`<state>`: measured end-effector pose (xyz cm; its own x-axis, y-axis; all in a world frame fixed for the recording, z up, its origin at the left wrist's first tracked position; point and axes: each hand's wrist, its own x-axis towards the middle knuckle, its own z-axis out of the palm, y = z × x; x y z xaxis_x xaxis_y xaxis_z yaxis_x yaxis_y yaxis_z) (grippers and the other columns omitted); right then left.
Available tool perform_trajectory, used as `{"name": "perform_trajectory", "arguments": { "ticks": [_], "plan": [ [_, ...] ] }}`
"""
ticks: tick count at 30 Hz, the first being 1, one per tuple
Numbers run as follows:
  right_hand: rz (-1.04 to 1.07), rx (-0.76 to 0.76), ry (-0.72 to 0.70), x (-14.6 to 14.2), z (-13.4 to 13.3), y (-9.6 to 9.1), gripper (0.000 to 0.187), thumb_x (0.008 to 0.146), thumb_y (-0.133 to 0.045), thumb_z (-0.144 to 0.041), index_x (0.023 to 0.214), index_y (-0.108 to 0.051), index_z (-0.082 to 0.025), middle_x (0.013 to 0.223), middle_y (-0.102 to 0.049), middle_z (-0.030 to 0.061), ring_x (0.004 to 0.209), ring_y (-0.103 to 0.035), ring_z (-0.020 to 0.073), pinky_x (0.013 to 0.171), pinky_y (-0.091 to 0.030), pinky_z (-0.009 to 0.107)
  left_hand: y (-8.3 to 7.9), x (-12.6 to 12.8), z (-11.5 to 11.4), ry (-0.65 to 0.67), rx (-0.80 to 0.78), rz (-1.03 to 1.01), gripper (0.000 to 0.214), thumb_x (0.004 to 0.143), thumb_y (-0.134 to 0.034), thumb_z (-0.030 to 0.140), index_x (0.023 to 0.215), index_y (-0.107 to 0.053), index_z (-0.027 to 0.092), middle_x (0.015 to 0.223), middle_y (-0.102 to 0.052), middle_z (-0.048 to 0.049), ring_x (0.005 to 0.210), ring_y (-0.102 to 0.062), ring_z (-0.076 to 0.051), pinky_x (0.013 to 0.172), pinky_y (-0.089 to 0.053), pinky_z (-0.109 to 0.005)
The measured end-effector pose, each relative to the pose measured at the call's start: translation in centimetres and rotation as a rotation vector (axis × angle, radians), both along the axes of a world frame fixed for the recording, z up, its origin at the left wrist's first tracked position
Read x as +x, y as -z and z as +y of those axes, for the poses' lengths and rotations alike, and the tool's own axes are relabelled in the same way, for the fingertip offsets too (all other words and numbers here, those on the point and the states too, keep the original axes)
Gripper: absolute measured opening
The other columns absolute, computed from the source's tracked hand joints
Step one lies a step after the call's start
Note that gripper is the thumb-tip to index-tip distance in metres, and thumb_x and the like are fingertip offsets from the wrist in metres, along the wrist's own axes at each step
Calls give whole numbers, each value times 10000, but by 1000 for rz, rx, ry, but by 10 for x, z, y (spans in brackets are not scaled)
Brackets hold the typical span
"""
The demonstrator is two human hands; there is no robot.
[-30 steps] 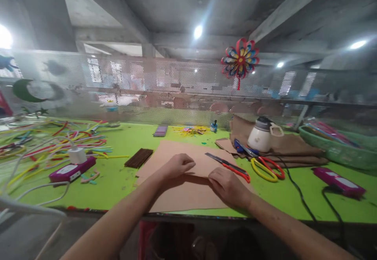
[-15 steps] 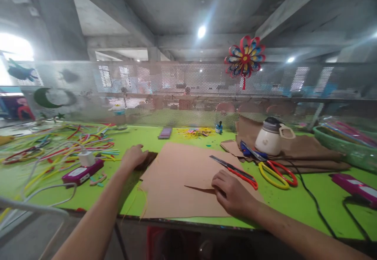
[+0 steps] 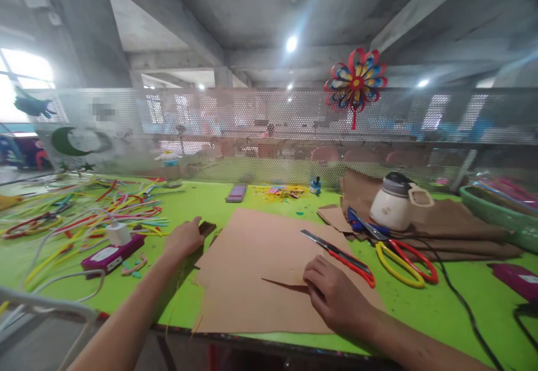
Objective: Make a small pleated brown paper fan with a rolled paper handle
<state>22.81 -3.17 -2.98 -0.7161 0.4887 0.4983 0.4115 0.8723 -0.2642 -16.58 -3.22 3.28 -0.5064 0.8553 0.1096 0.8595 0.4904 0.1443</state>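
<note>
My left hand (image 3: 184, 240) is closed on a small dark brown piece (image 3: 207, 228), perhaps folded paper, just left of a large sheet of brown paper (image 3: 244, 259). Over that sheet, my right hand (image 3: 325, 288) pinches a thin, pointed piece of brown paper (image 3: 290, 284) whose tip points left. A utility knife (image 3: 342, 254) with a red-edged handle lies beyond my right hand, partly on the sheet. Farther right, scissors (image 3: 397, 256) with yellow and red handles rest beside a blue-handled tool (image 3: 357, 221).
Tangled coloured strips (image 3: 105, 203) cover the left side. A purple power strip (image 3: 111, 256) with a white plug sits nearer. At right are a white jug (image 3: 390, 205), folded brown paper (image 3: 458, 222), a green basket (image 3: 487, 211) and a black cable (image 3: 456, 292). A mesh partition (image 3: 252, 135) stands behind.
My left hand has lifted and moved left with the dark brown piece, off the table beside the sheet. My right hand keeps its pinch on the pointed paper. The view has shifted slightly.
</note>
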Motion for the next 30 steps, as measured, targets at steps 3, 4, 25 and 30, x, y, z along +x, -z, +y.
{"name": "perform_trajectory", "arguments": {
  "ticks": [3,4,25,30],
  "plan": [
    [-1,-10,3,0,0,0,190,840,-492,-3,868,-557,-179,923,-599,80,883,-496,240,796,-444,401,3,-4,0,-9,15,-69,360,935,-601,342,1249,-570,169,1246,-599,-101,1050,-622,-239,871,-544,-450],
    [1,-14,4,0,-1,0,194,838,-492,0,871,-557,-179,924,-599,79,884,-497,239,803,-444,404,3,-6,0,-17,28,-100,358,935,-600,341,1247,-571,168,1246,-599,-102,1050,-623,-239,871,-544,-449],
    [-4,-111,23,-3,-6,-7,215,845,-467,8,892,-555,-183,942,-593,77,899,-510,232,854,-453,429,-115,68,-13,580,680,-961,472,639,-770,388,1033,-604,187,713,-704,-39,568,-636,-167,421,-412,-218],
    [-37,-175,-4,-2,-9,-23,157,854,-507,-45,857,-575,-186,960,-607,80,919,-543,229,820,-486,399,-112,76,-1,738,335,-676,327,755,-672,374,1025,-646,191,735,-702,-33,628,-618,-158,497,-455,-239]
  ]
}}
